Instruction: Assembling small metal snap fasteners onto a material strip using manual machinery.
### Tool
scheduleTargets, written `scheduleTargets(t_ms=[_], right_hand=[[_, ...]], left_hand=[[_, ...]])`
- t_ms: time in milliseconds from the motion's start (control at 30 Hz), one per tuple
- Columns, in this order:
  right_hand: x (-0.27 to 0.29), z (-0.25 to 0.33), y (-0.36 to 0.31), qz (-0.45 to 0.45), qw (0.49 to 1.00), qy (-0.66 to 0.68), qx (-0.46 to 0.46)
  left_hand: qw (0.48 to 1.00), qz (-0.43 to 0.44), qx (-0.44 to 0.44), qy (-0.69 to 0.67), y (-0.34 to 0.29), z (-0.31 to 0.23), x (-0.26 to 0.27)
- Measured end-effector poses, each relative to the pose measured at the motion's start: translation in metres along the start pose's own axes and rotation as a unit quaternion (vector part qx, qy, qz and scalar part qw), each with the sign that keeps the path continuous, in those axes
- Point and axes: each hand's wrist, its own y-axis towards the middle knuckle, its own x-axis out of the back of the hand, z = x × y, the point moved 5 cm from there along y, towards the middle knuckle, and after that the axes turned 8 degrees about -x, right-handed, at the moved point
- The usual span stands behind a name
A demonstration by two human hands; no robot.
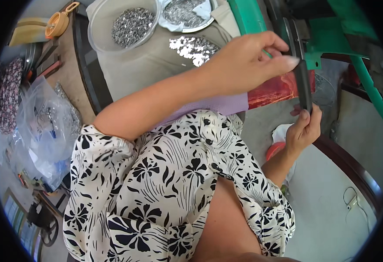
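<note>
My left hand [253, 63] reaches across to a green machine [248, 17] at the upper right. Its thumb and fingers are bent together beside the machine's dark metal part [291, 37]; what they hold, if anything, I cannot make out. Below it, my right hand [305, 129] is closed around the lower end of a black bar-like handle [304, 85], which runs up toward the machine. Behind my left forearm, a loose pile of small shiny metal pieces [193, 49] lies on a grey-beige cloth [126, 74].
At the back stand a clear plastic tub [96, 32] of small metal pieces and a round bowl [200, 28] of thin metal bits. A red patterned sheet [270, 92] lies under my left wrist. On the left are an orange handled cup [57, 25] and clear plastic bags [43, 131].
</note>
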Motion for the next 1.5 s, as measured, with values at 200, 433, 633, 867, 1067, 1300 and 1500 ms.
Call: scheduleTargets(t_ms=[200, 433, 633, 867, 1067, 1300, 1500], right_hand=[[-0.076, 0.074, 0.059, 0.133, 0.966, 0.006, 0.223], [-0.180, 0.110, 0.126, 0.342, 0.831, 0.437, -0.049], [-0.236, 0.118, 0.130, 0.398, 0.757, 0.512, -0.076], [-0.209, 0.119, 0.137, 0.294, 0.879, 0.375, 0.002], [-0.158, 0.096, 0.118, 0.313, 0.819, 0.480, -0.019], [-0.087, -0.031, 0.021, 0.416, 0.821, 0.259, -0.293], [-0.092, -0.073, -0.014, 0.275, 0.904, 0.152, -0.289]], left_hand=[[0.981, 0.081, 0.168, -0.044, -0.002, -0.014, 0.081], [0.987, -0.067, 0.070, 0.127, -0.016, -0.070, 0.156], [0.970, -0.098, 0.090, 0.205, -0.029, -0.057, 0.194], [0.931, -0.182, 0.036, 0.316, -0.028, -0.071, 0.184], [0.916, -0.260, 0.012, 0.305, -0.051, -0.089, 0.162], [0.969, 0.002, 0.239, 0.068, -0.125, 0.001, 0.065], [0.944, -0.006, 0.235, 0.231, -0.152, 0.038, 0.043]])
